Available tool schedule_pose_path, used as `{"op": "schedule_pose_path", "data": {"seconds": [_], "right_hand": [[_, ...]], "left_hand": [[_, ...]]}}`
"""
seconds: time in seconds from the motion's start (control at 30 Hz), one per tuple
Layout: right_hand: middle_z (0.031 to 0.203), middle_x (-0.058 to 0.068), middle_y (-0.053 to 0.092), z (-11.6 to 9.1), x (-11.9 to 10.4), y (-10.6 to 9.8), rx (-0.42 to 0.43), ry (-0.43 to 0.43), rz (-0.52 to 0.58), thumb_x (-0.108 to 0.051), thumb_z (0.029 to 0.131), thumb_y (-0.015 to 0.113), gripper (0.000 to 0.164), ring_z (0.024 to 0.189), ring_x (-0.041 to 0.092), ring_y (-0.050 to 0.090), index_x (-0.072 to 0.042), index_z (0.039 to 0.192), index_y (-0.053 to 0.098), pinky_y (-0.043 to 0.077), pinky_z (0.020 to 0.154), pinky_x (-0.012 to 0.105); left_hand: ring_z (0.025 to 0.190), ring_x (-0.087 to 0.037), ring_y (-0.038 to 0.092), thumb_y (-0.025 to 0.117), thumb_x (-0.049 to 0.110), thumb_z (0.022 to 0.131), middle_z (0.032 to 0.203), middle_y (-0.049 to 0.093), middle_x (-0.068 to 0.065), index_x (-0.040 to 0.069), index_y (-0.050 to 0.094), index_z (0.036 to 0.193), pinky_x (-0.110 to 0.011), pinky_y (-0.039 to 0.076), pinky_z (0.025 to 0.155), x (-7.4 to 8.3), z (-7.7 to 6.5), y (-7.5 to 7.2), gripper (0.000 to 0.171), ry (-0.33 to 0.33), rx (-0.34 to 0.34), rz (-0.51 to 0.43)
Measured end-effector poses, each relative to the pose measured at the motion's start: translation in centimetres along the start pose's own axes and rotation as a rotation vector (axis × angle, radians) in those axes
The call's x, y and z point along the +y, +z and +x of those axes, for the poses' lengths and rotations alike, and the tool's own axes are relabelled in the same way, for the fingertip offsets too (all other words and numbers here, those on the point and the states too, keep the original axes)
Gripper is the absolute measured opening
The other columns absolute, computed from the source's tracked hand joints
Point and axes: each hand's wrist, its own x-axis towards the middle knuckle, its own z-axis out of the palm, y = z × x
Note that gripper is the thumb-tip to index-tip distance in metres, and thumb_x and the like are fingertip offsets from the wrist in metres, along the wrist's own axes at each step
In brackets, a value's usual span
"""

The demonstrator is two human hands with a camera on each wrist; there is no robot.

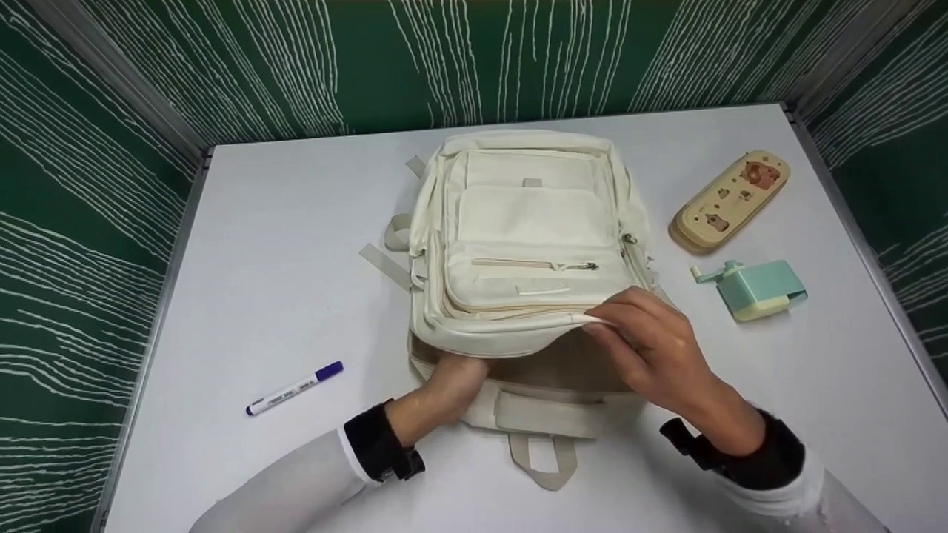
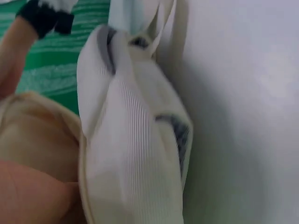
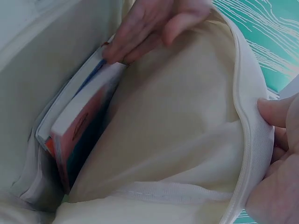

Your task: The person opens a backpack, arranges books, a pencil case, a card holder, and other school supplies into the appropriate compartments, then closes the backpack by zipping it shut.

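A cream backpack (image 1: 537, 216) lies on its back with its main compartment unzipped toward me. My right hand (image 1: 655, 348) pinches the edge of the front panel between thumb and fingers and holds it up. My left hand (image 1: 452, 385) reaches inside the opening, its fingers hidden in the head view. The right wrist view shows that left hand (image 3: 156, 25) with fairly straight fingers, fingertips right at the top ends of the books. One book with a reddish cover (image 3: 84, 123) stands beside a white-edged book (image 3: 70, 95) against the back wall of the bag.
On the white table (image 1: 296, 244), a marker with a purple cap (image 1: 295, 388) lies to the left. A cream pencil case (image 1: 729, 201) with animal pictures and a mint-green hand-crank sharpener (image 1: 761, 290) are on the right. The backpack's top handle (image 1: 544, 477) points toward me.
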Motion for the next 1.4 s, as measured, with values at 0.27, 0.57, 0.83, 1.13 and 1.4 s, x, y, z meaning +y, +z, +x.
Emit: {"op": "schedule_pose_path", "data": {"seconds": [0.27, 0.57, 0.83, 1.13, 1.4], "right_hand": [[0.086, 0.01, 0.068, -1.4, 0.1, 0.1, -0.019, 0.015, -0.014, -0.021, 0.105, 0.065, 0.028, 0.076, 0.021, 0.063, 0.003, 0.096, 0.075, 0.047, 0.074, 0.023], [0.095, 0.003, 0.068, -4.5, 0.1, 0.5, -0.168, 0.095, -0.065, -0.021, 0.103, 0.068, 0.017, 0.083, 0.015, 0.063, -0.006, 0.104, 0.076, 0.048, 0.075, 0.023], [0.098, -0.002, 0.069, -7.0, -0.7, 1.9, -0.268, 0.209, -0.108, -0.003, 0.088, 0.081, 0.018, 0.088, 0.012, 0.064, -0.01, 0.103, 0.076, 0.049, 0.078, 0.022], [0.101, -0.005, 0.069, -8.6, -1.0, 3.4, -0.382, 0.192, -0.102, -0.002, 0.083, 0.085, 0.025, 0.09, 0.01, 0.065, -0.01, 0.104, 0.075, 0.051, 0.08, 0.021], [0.099, 0.001, 0.071, -6.7, 1.5, 0.8, -0.314, 0.339, -0.169, 0.004, 0.086, 0.081, 0.019, 0.085, 0.011, 0.066, -0.003, 0.102, 0.074, 0.053, 0.076, 0.02]], "left_hand": [[0.103, -0.011, 0.069, 0.066, 0.009, 0.101, 0.107, 0.076, -0.01, -0.003, 0.077, 0.108, -0.023, 0.053, 0.093, -1.0, -3.2, 0.9, 0.018, 0.442, -0.348, 0.526], [0.073, -0.015, 0.056, 0.059, 0.006, 0.093, 0.086, 0.066, -0.003, 0.008, 0.071, 0.089, -0.024, 0.045, 0.064, -0.7, -3.3, 2.1, 0.013, 1.615, -0.015, 1.194], [0.112, -0.027, 0.064, 0.056, 0.021, 0.106, 0.122, 0.068, -0.015, -0.002, 0.066, 0.126, -0.038, 0.051, 0.101, -1.0, -2.9, 2.2, 0.032, 1.236, 0.094, 1.554], [0.105, -0.02, 0.064, 0.072, 0.002, 0.089, 0.089, 0.062, -0.002, 0.009, 0.064, 0.095, -0.03, 0.047, 0.107, -2.2, -3.3, 1.5, 0.012, 0.994, -0.039, 1.684], [0.076, -0.013, 0.055, 0.081, 0.0, 0.085, 0.079, 0.058, 0.002, 0.012, 0.063, 0.086, -0.023, 0.045, 0.065, -2.9, -3.6, 0.4, 0.021, 1.027, -0.082, 1.603]]}}
